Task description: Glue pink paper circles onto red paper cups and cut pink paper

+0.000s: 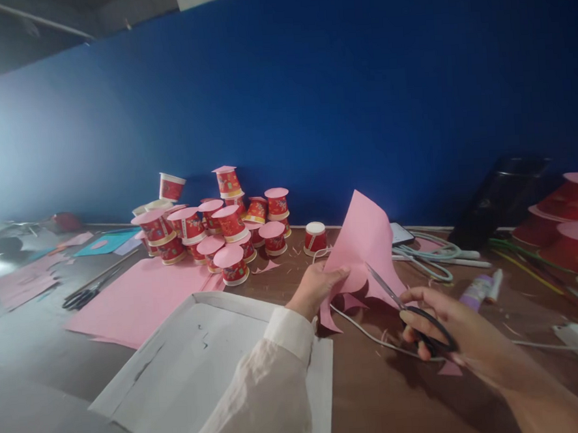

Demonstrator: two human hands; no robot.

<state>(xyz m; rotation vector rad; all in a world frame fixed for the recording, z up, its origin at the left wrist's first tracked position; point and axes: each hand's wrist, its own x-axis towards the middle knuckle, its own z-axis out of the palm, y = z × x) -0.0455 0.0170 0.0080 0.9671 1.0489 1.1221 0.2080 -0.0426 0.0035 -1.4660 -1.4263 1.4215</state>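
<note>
A sheet of pink paper (365,228) is held up over the brown table, with curved cuts along its lower edge. My left hand (317,286) pinches it at the lower left, thumb on top. In my right hand (435,322) is a pair of scissors (425,326) with black handles, my fingers through the loops. The blade tips touch the paper near its middle, at the cut edge. Below lies a pink scrap (353,302). Just behind the paper a red paper cup (315,238) stands upside down with its white base up.
Several red cups (231,225) topped with pink discs are stacked at centre left, beside pink sheets (132,298). A white box lid (181,373) lies in front. Other scissors (85,295), a white cable (369,336), a purple glue stick (477,291) and more cups (575,245) surround the work.
</note>
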